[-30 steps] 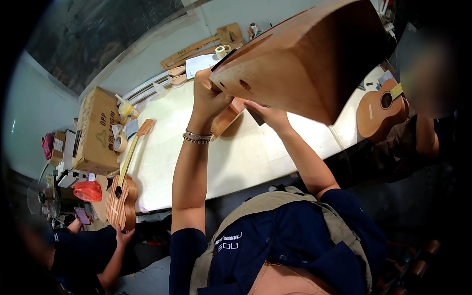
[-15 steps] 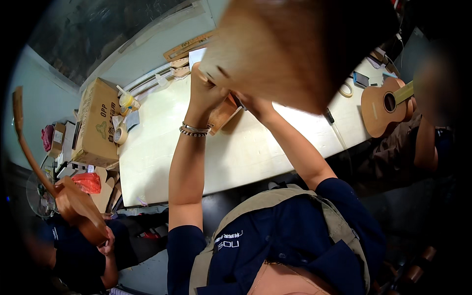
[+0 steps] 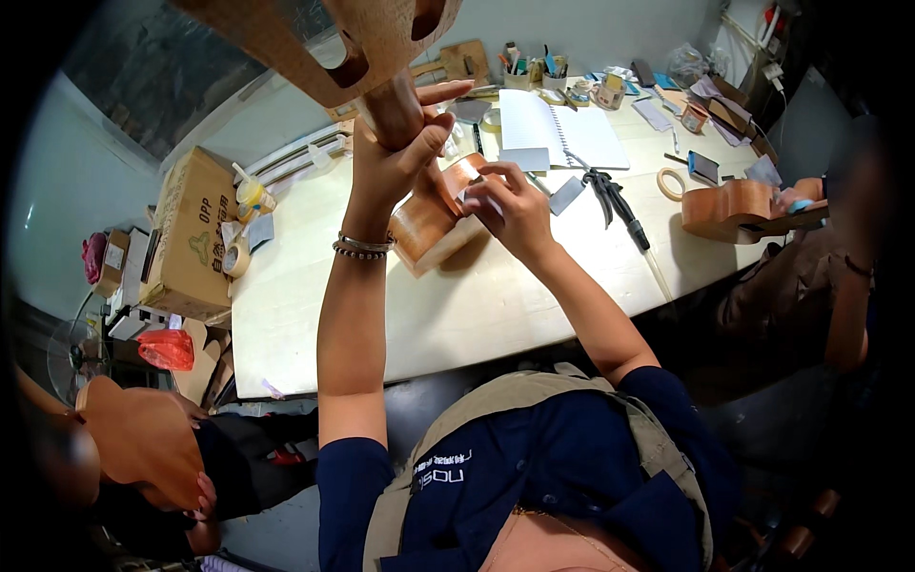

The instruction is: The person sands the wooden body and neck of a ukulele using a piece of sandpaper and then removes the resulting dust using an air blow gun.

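A brown wooden ukulele (image 3: 419,229) tilts up toward me, its body low over the white table and its slotted headstock (image 3: 353,71) looming large at the top. My left hand (image 3: 396,153), with bracelets at the wrist, is wrapped round the neck just below the headstock, index finger stretched out. At the body, close to where the neck joins it, my right hand (image 3: 515,205) is closed with bent fingers on a small greyish sheet that looks like sandpaper (image 3: 469,195). Part of that sheet is hidden by the fingers.
An open notebook (image 3: 600,136), a black air gun (image 3: 615,210) with a hose and a tape roll (image 3: 670,184) lie on the table (image 3: 315,315). A carton (image 3: 186,238) stands left. Co-workers on both sides hold a ukulele body (image 3: 143,443) and another ukulele (image 3: 720,210).
The ukulele has swung from a large blur over the table's middle, so its headstock is now upper left. My right hand has come to the body. Both co-workers' instruments have turned.
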The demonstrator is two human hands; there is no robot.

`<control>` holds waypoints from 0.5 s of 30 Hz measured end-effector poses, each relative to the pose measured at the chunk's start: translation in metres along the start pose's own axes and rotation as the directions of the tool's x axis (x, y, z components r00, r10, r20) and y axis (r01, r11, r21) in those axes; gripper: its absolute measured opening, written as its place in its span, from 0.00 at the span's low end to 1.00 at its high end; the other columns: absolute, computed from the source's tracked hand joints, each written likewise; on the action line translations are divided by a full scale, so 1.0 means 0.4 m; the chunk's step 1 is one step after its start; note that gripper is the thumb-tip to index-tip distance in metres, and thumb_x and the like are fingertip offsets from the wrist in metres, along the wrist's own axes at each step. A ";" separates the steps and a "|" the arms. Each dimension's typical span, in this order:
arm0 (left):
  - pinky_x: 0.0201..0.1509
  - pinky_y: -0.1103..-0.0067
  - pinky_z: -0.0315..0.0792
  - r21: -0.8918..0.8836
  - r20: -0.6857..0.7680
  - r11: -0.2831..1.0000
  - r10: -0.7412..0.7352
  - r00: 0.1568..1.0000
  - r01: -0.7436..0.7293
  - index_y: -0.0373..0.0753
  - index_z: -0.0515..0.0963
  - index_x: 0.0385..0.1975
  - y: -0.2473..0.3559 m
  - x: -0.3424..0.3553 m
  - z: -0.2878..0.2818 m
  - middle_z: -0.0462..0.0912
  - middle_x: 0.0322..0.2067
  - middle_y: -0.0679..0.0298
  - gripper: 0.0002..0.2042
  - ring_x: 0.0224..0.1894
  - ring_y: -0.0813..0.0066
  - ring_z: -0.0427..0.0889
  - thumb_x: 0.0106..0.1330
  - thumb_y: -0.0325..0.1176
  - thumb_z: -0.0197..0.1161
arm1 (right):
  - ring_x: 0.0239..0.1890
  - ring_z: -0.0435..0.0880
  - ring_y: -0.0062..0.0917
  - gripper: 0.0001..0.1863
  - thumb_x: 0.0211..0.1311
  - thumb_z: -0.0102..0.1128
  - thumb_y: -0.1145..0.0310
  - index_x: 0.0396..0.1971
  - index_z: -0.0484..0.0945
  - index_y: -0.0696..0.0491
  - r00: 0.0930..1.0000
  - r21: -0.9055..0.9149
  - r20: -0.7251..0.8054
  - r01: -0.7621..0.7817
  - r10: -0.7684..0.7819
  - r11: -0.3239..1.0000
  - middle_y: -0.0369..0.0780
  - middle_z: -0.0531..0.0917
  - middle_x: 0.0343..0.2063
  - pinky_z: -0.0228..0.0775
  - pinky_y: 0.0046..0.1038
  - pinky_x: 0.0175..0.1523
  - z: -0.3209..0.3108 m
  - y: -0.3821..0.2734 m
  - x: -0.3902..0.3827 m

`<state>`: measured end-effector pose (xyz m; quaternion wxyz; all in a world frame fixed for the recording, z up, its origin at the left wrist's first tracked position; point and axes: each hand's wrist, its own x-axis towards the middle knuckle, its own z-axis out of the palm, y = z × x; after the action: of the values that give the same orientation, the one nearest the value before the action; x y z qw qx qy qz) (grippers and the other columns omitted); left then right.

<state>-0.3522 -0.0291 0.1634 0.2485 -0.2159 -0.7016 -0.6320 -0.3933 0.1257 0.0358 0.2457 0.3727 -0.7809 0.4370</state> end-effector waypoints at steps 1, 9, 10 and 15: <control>0.23 0.89 0.61 0.001 0.001 1.000 0.005 1.000 -0.005 0.25 0.74 0.45 0.000 0.000 -0.005 0.76 0.24 0.66 0.16 0.19 0.86 0.67 0.56 0.22 0.57 | 0.40 0.78 0.30 0.20 0.43 0.69 0.65 0.39 0.77 0.49 0.995 -0.040 0.009 0.099 -0.099 0.994 0.37 0.76 0.39 0.71 0.28 0.39 -0.010 -0.008 -0.009; 0.23 0.89 0.64 0.024 -0.004 0.998 0.050 0.999 -0.050 0.27 0.75 0.43 0.002 0.014 0.017 0.81 0.35 0.58 0.14 0.20 0.88 0.70 0.56 0.23 0.57 | 0.35 0.72 0.31 0.31 0.45 0.67 0.65 0.54 0.71 0.49 0.913 -0.323 0.117 0.407 -0.391 0.854 0.37 0.71 0.48 0.69 0.30 0.43 -0.028 -0.008 -0.026; 0.23 0.90 0.65 0.036 -0.004 0.997 0.071 0.997 -0.071 0.27 0.76 0.42 -0.002 0.018 0.018 0.81 0.36 0.58 0.13 0.21 0.88 0.70 0.56 0.23 0.58 | 0.36 0.72 0.31 0.32 0.45 0.67 0.65 0.54 0.71 0.50 0.920 -0.364 0.114 0.390 -0.375 0.846 0.37 0.71 0.48 0.69 0.30 0.44 -0.029 -0.014 -0.030; 0.24 0.89 0.66 0.034 0.022 0.999 0.011 1.000 -0.012 0.27 0.76 0.39 -0.012 0.032 0.018 0.81 0.41 0.54 0.11 0.21 0.87 0.70 0.56 0.23 0.58 | 0.46 0.68 0.31 0.30 0.45 0.63 0.64 0.52 0.71 0.55 0.906 -0.380 0.243 0.418 -0.347 0.825 0.38 0.68 0.51 0.65 0.31 0.49 -0.047 -0.006 -0.018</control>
<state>-0.3657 -0.0225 0.1672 0.2482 -0.2226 -0.7138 -0.6159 -0.3858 0.1438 0.0411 0.3384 0.4940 -0.7833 0.1667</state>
